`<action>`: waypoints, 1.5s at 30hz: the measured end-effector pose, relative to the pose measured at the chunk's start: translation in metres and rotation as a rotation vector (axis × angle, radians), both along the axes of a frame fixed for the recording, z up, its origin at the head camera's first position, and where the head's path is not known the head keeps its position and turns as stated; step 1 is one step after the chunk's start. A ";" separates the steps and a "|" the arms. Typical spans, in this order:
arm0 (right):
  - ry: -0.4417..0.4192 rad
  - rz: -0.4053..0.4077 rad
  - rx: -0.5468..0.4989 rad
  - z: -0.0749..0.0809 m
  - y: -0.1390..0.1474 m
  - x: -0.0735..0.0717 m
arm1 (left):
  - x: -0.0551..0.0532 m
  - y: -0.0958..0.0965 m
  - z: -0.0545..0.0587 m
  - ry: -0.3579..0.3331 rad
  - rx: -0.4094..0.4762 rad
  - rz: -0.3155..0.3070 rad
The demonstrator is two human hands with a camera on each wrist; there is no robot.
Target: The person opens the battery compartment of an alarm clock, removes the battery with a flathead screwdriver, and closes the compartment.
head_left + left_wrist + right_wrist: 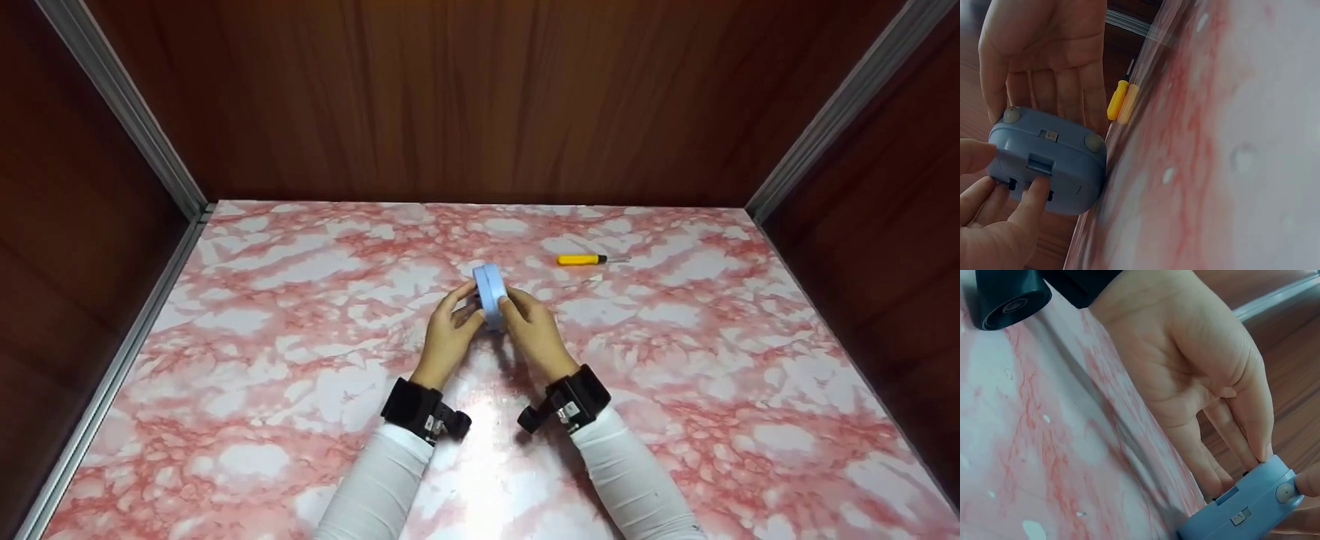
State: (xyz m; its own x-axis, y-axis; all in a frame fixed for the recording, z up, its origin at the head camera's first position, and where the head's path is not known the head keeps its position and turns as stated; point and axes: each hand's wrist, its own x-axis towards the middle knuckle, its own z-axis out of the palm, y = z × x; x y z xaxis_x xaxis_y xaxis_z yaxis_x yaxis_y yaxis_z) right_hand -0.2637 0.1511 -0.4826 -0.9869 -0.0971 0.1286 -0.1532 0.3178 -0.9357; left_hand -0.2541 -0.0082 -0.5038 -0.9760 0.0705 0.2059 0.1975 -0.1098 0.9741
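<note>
A light blue, rounded plastic device is held up on edge between both hands above the table. In the left wrist view, its face shows two round pale feet, a small metal-coloured catch, a recessed notch and two black parts. My left hand grips the device from the left, thumb and fingers about its edge. From the right, my right hand holds it with the thumb on the near side; in the left wrist view one fingertip rests at the notch. The opposite face is hidden.
A screwdriver with a yellow handle lies farther back on the table, right of the hands. The red-and-white marbled tabletop is bounded by dark wooden panels at the back and sides, with metal rails at the corners.
</note>
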 end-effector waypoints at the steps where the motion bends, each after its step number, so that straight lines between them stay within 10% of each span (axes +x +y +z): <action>1: 0.002 -0.002 -0.005 0.000 0.000 0.000 | 0.000 0.000 0.000 0.001 -0.004 0.002; 18: 0.054 -0.107 -0.033 0.003 0.002 0.001 | 0.001 0.004 0.005 0.109 -0.134 -0.011; 28: 0.120 -0.118 0.015 0.008 0.008 0.000 | -0.002 -0.003 0.004 0.051 -0.141 0.148; 36: 0.149 -0.043 0.057 0.007 0.007 0.000 | -0.003 -0.012 0.002 0.001 -0.118 0.001; 45: 0.009 -0.032 -0.129 0.005 0.008 -0.002 | -0.005 -0.019 0.001 -0.015 -0.115 -0.091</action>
